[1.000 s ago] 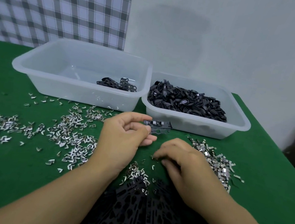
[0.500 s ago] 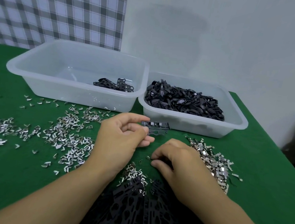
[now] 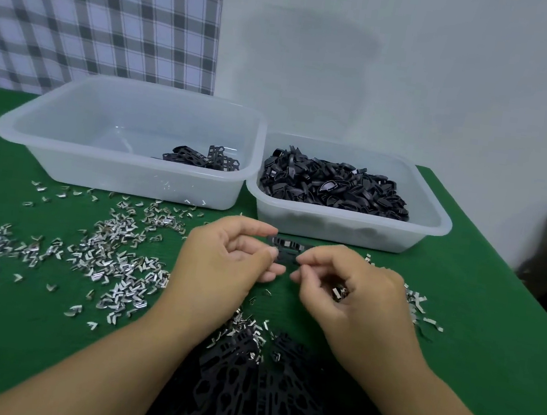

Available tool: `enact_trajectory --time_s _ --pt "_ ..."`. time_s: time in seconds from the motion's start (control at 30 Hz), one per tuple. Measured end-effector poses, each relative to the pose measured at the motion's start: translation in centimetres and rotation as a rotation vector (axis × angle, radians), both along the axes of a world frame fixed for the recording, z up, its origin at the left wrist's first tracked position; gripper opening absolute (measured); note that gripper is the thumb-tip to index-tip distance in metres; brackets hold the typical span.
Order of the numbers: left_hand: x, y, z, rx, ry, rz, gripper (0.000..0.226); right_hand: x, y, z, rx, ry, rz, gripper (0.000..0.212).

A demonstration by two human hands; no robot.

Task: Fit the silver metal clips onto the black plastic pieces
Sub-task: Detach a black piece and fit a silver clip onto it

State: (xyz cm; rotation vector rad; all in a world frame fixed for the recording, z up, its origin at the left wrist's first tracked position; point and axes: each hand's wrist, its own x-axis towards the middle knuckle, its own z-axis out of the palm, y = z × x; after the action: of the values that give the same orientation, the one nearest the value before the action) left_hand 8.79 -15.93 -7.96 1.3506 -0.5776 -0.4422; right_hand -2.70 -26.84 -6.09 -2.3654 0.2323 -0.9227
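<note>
Head view, looking down over both arms at a green bench (image 3: pixel 488 354). My read is that it's early days: one piece in hand, a handful done, heaps to go.

Far left there's a big scatter of loose silver clips (image 3: pixel 114 256) on the cloth, way more than have been used. Moving in, the left hand (image 3: pixel 224 263) has its grip pinching the left end of one black plastic piece (image 3: pixel 286 248) between thumb and forefinger, just in front of the tubs. The right hand (image 3: pixel 352 286) meets it from the other side. Its thumb and forefinger tips are pressed together at the piece's lower right edge. I'd guess it's seating a clip, but whatever's between the tips is too small to make out. Its other fingers curl round a few spare clips (image 3: pixel 339 293) in the palm. Right of that hand, another heap of clips (image 3: pixel 418 304) lies on the bench. Down near the body, between the arms, is a dark pile of black strips (image 3: pixel 260 388) with clips sprinkled on top.

Tubs next. The left tub (image 3: pixel 65 154) holds only a small bunch of finished-looking pieces (image 3: pixel 202 159) toward its right side, with bits of silver showing on them. The right tub (image 3: pixel 428 223) sits right against it and is heaped with plain black parts (image 3: pixel 333 187), no silver that I can spot.
</note>
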Motion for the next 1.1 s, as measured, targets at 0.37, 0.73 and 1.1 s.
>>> enact_trajectory --time_s 0.37,0.73,1.1 --pt "0.0 -0.1 -0.1 0.017 0.001 -0.016 0.016 0.4 -0.3 -0.3 -0.159 -0.141 -0.024 0.011" --pt "-0.1 -0.1 0.1 0.046 -0.023 -0.028 0.012 0.6 0.0 -0.4 -0.173 -0.18 -0.067 0.008" --pt "-0.4 0.1 0.5 0.073 -0.014 -0.062 0.01 1.1 -0.5 -0.6 -0.153 -0.156 -0.078 0.006"
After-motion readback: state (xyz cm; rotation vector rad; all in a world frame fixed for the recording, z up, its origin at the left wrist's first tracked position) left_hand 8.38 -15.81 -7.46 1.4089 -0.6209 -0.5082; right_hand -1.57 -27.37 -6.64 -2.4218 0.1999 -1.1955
